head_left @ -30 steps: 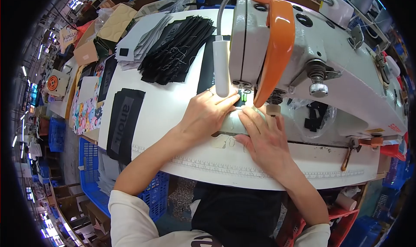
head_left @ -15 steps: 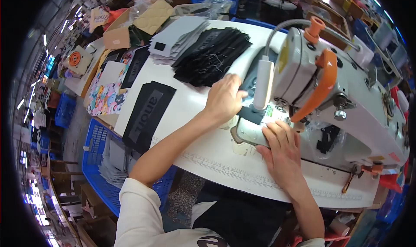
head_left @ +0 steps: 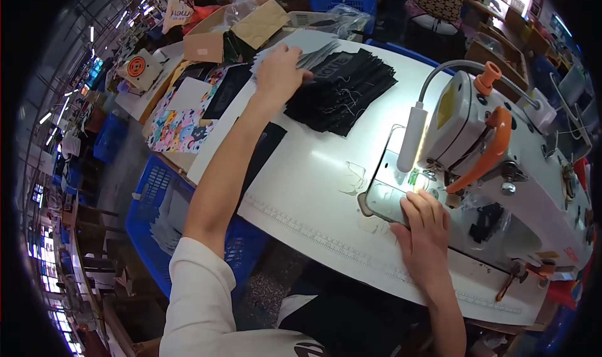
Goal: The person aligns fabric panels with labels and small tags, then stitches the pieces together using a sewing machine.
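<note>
My left hand [head_left: 279,75] is over the stack of grey sheets [head_left: 307,42], at the left side of the pile of black fabric pieces [head_left: 342,90]. Its fingers are apart, with nothing visibly held. My right hand [head_left: 426,225] rests with its fingertips on the metal plate [head_left: 385,197] beside the needle area of the sewing machine [head_left: 467,122]. Those fingers lie fairly flat, and nothing shows in them. A lit white lamp [head_left: 412,139] hangs over the plate. My left forearm partly covers a black piece [head_left: 266,147] on the table.
A printed ruler [head_left: 313,235] runs along the front edge of the white table [head_left: 301,188]. Below its left side stands a blue basket [head_left: 147,213] with grey sheets. Cardboard boxes [head_left: 204,47] are at the back left, and a plastic bag with black scraps [head_left: 486,222] lies under the machine arm.
My left hand has moved from the machine to the grey stack. The black piece near the needle is no longer visible there. My right hand stays by the plate, while the view has shifted left.
</note>
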The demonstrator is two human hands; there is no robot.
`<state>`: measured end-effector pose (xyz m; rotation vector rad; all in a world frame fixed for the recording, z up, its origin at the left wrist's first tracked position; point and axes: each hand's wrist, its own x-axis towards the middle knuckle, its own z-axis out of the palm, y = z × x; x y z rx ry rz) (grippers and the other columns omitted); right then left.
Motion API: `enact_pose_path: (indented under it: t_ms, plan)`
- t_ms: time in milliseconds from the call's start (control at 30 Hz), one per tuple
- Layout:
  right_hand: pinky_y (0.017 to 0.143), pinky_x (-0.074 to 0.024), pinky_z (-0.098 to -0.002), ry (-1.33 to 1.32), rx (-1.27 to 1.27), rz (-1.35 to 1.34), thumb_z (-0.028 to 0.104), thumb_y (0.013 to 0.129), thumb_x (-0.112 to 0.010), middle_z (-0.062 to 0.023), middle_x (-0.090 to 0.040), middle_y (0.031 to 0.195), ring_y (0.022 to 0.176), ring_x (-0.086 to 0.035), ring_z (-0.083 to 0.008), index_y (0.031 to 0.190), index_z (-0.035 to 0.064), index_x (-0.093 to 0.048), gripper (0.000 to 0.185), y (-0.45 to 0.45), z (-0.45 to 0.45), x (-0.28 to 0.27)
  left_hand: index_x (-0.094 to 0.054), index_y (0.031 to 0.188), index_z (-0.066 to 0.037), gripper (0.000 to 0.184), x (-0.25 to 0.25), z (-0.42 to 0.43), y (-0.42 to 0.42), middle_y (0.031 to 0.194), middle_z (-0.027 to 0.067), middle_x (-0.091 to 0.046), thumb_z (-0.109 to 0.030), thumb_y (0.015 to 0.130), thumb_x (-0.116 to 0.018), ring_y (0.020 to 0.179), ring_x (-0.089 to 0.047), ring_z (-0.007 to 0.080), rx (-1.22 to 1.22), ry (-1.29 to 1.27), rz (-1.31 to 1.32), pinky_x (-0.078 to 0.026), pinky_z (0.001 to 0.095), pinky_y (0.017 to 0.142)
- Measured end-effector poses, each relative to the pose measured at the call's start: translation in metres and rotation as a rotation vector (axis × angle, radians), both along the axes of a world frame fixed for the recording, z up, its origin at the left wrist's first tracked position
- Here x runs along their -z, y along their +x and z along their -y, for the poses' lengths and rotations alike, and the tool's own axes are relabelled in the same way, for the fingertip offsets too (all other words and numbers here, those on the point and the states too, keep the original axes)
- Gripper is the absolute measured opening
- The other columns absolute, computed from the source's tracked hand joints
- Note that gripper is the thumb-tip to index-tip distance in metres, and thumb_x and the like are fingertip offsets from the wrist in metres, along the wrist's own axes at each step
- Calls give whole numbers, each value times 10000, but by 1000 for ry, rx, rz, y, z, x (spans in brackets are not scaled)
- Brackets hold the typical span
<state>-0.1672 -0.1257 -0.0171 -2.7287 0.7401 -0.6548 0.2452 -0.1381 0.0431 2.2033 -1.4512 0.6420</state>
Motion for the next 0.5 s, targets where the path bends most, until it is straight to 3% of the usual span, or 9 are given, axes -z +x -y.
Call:
enact_pose_path:
  t_ms: [33,100,167,233,367,500]
  plan:
    - [1128,-353,-459,10,-2,-3,173,881,-740,-103,-572,1368,1360,-485,-312,1315,36,-594,478,-1,-1,0,-722,1020,-53,271,-1,-12,-10,988,149,-720,-215,818,-804,936,-701,356,20,-77,122,-558,446,787]
    - [1128,-355,-460,11,-1,-7,172,883,-739,-102,-572,1371,1360,-487,-313,1321,39,-592,481,0,0,-1,-723,946,-88,177,-13,-55,-22,921,109,-699,-207,825,-774,905,-692,358,13,15,37,-551,476,763]
    - [1127,-357,-460,15,0,-1,171,884,-738,-102,-571,1373,1359,-488,-314,1324,40,-591,482,1,0,-1,-702,895,-54,144,-26,-111,-58,889,112,-684,-182,836,-732,896,-694,345,-89,367,-79,-553,483,748]
    - [1109,-372,-462,-23,-3,-22,200,872,-763,-89,-558,1384,1364,-480,-286,1332,38,-587,519,1,1,-1,-686,868,-24,149,-12,-159,-78,883,132,-681,-166,836,-715,861,-699,334,-54,585,17,-560,476,720]
    - [1098,-377,-468,-37,-14,-39,204,865,-774,-96,-552,1392,1367,-473,-289,1316,31,-601,513,0,0,-1,-665,831,-9,153,41,-187,-82,864,143,-672,-154,823,-714,819,-700,327,-139,439,147,-562,459,672]
    - [1102,-375,-481,-43,-6,-84,187,867,-760,-117,-562,1391,1360,-478,-338,1281,27,-623,464,-15,-17,-27,-656,834,-31,110,56,-187,-71,826,129,-649,-133,844,-694,753,-685,332,-115,302,192,-551,443,629]
